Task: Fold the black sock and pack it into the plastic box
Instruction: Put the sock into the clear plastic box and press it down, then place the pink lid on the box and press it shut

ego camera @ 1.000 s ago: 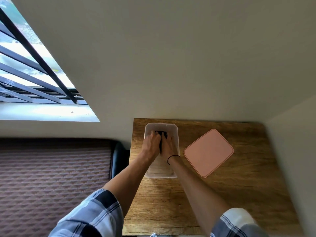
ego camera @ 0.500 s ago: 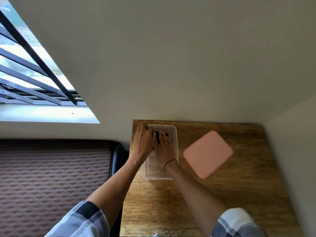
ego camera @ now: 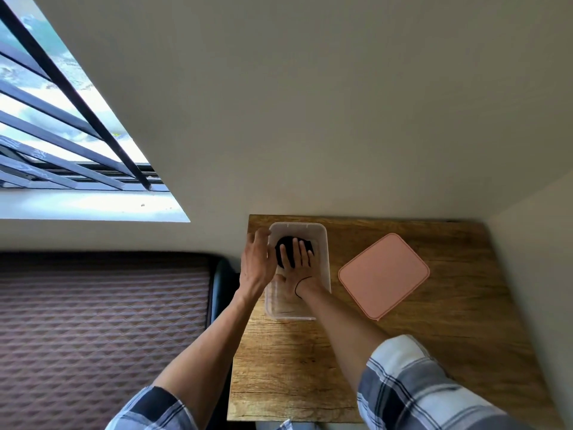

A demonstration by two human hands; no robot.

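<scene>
Inside the plastic box [ego camera: 322, 243], the right hand [ego camera: 296, 263] flattens the black sock [ego camera: 283, 245].

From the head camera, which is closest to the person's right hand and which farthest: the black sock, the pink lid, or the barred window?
1. The folded black sock, under the right hand inside the clear plastic box.
2. The pink square lid, on the wooden table to the right.
3. The barred window, far to the left.
</scene>
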